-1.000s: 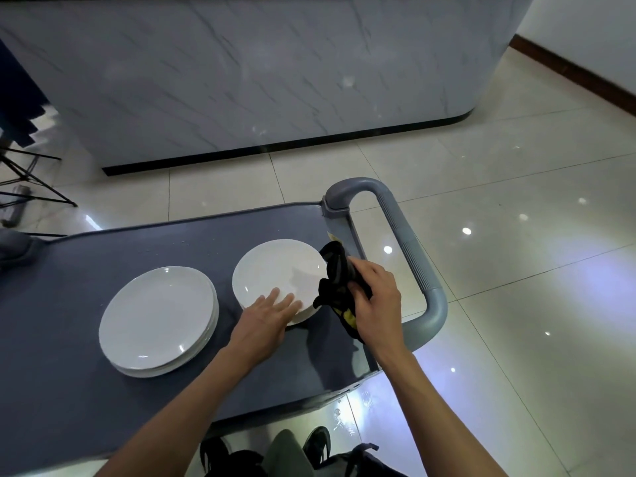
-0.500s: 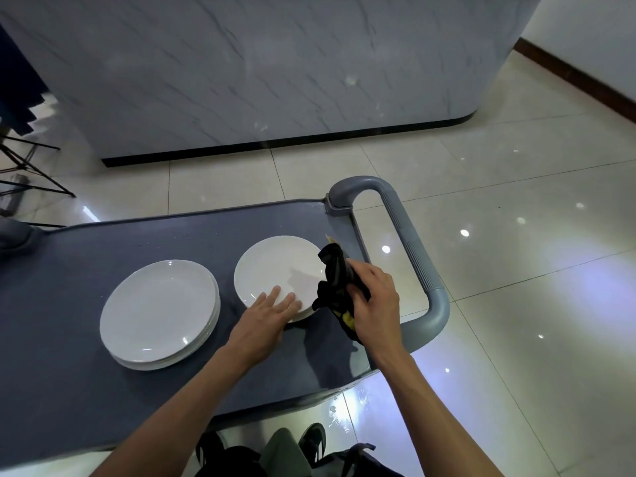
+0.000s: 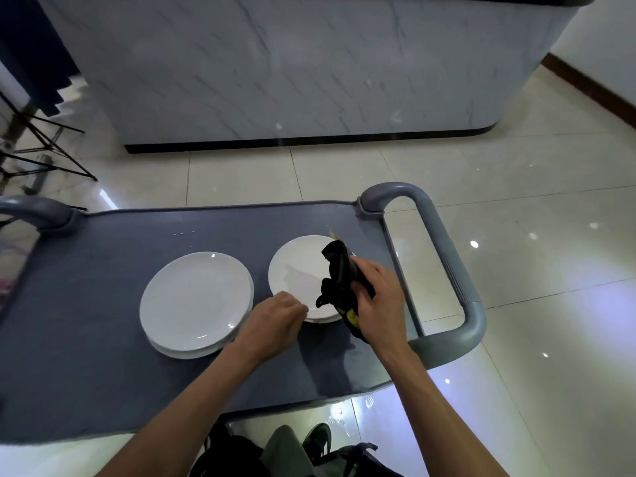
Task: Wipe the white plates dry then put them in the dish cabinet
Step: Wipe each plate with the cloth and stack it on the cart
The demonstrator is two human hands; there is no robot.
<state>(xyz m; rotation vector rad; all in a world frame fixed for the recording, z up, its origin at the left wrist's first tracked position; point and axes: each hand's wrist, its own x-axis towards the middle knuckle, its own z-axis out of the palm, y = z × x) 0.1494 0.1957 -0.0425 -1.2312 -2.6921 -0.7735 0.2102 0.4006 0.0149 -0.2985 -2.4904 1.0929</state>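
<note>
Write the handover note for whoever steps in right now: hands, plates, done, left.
Left hand: fingers curled at the near rim of the right plates, apparently gripping it.
Right hand: grips a bunched black cloth over those plates' right side.
Left stack lies untouched on the cart, apart from the right one.
Done: nothing put away.
Left: wipe every plate, carry all to the cabinet, which is not in view.

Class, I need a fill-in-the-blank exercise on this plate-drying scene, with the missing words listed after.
1. The right hand grips a ____ cloth.
2. The left hand holds the near rim of the ____ pile of plates.
3. Both plate piles sit on a grey ____.
4. The left pile of plates is touched by ____ hand.

Missing words: black; right; cart; neither
</note>
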